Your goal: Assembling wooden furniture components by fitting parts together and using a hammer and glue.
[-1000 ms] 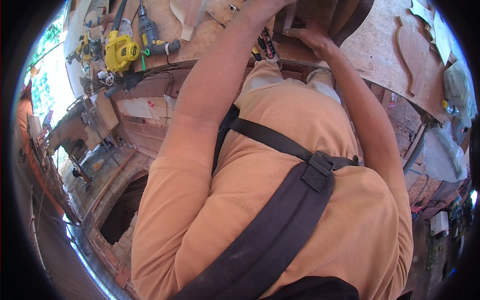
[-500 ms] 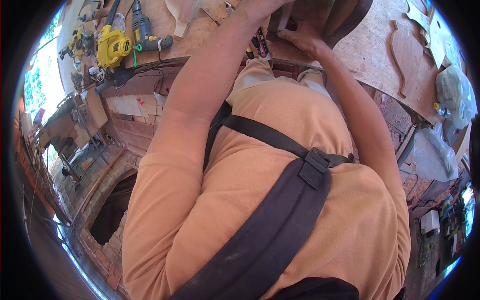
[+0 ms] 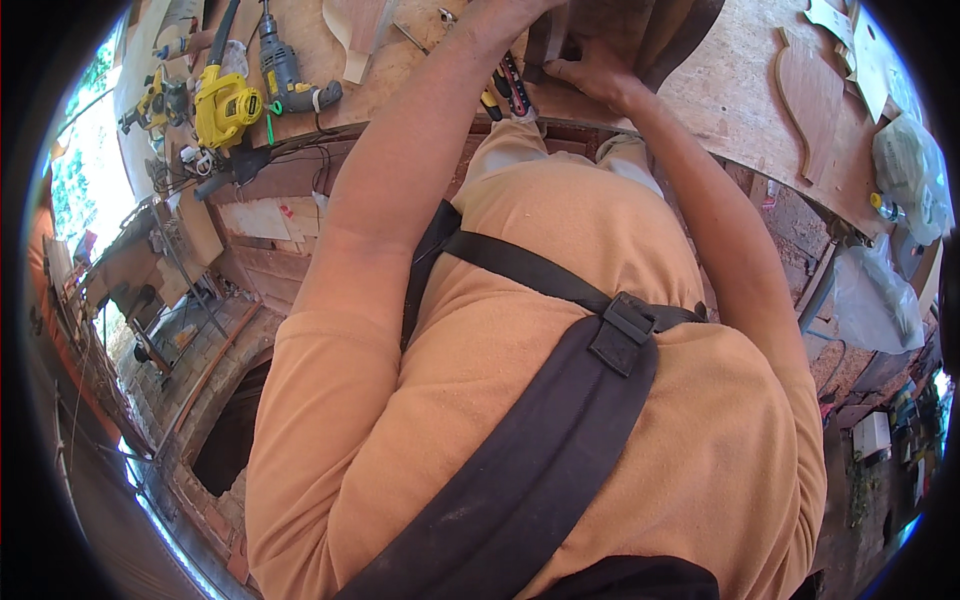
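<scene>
A dark brown wooden piece [image 3: 625, 40] with a curved side and upright inner faces stands on the workbench at the top of the view, its far part cut off by the frame. My right hand [image 3: 598, 78] is at its near side, thumb toward the left and the other fingers curled in against the wood, partly hidden. My left hand [image 3: 540, 5] reaches to the piece's left side at the upper edge, with its fingers out of the frame. Just left of the piece lie red-and-black handled pliers [image 3: 514, 85] and a yellow-and-black handled tool [image 3: 490, 104].
On the bench [image 3: 700, 110] at left lie a grey drill [image 3: 285, 70], a yellow blower [image 3: 226, 108] and another yellow power tool [image 3: 155, 103]. Cut curved wood panels [image 3: 812, 95] lie at right, near plastic bags [image 3: 908, 170]. Cables hang by the bench's front edge.
The view has shifted slightly, so the bench items sit a little further left. Both hands stay at the wooden piece, with little visible movement.
</scene>
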A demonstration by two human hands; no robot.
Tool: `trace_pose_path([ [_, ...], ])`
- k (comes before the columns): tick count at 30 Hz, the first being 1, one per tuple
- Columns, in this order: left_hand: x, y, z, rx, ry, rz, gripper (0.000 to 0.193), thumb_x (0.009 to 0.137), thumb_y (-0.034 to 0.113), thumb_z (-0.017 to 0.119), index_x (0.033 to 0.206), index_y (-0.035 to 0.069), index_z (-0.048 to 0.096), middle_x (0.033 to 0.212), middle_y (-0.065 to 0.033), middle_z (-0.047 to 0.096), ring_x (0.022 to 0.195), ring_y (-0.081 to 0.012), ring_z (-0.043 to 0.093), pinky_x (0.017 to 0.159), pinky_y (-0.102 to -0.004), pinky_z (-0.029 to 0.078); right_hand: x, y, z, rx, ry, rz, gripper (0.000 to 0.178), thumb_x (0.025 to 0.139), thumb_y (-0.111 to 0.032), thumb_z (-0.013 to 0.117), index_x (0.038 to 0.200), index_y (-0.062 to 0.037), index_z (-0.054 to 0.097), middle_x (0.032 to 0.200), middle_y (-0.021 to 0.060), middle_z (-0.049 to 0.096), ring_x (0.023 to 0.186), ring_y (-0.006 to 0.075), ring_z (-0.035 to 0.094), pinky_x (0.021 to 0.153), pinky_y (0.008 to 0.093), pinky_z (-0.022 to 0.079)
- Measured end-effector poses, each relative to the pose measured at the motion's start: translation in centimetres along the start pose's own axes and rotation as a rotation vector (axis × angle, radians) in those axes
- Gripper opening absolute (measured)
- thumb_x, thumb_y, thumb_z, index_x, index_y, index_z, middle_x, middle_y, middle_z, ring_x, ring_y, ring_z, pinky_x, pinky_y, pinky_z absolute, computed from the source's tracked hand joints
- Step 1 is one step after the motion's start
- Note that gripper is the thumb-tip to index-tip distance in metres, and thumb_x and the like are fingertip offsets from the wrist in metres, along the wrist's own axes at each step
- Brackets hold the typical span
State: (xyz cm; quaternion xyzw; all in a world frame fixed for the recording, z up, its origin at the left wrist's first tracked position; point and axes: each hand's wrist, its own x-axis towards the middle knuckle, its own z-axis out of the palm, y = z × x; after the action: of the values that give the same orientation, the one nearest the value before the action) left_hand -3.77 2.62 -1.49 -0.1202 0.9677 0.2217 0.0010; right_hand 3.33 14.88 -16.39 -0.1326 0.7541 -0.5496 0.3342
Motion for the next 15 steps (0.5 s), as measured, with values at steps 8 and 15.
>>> trace_pose_path([
  [8,-0.18,0.22,-0.15,0.022,-0.003,-0.008,0.054,0.065,0.029,0.072,0.100,-0.011,0.062,0.097,-0.0317,0.067,0.096,-0.0433,0.066,0.088,-0.0444,0.052,-0.09,-0.19,0.02,-0.061,0.004,0.008,0.050,0.083,-0.020,0.070,0.125,0.0048,0.058,0.119,0.0200,0.066,0.108,0.0274,0.063,0.099,0.0357,0.045],
  [15,-0.13,0.48,-0.39,0.017,-0.011,-0.010,0.052,0.065,0.027,0.070,0.099,-0.011,0.062,0.095,-0.0325,0.066,0.095,-0.0447,0.066,0.088,-0.0457,0.052,0.22,0.61,0.44,-0.075,0.069,-0.015,0.056,0.075,-0.031,0.074,0.119,0.0011,0.063,0.112,0.0217,0.068,0.104,0.0333,0.066,0.094,0.0367,0.049],
])
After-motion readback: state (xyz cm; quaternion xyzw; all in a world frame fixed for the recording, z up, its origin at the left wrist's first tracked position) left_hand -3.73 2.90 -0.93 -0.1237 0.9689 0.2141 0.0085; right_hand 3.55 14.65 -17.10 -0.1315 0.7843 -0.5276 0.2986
